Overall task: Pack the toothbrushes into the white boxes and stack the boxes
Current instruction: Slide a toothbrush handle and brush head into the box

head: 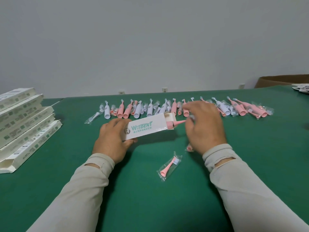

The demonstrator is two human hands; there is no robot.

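Boxes (23,121) are sitting stacked at the worktop's (133,206) left. The left hand (112,139) is gripping an open box (147,129) — steadying it — while the right hand (203,124) is pinching a pink brush (177,123), half inside, feeding it in.

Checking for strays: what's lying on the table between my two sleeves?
In the head view, one bagged pink brush head lies on the green table between them.

Long beige sleeves (80,190) with thumb-hole cuffs cover both arms.
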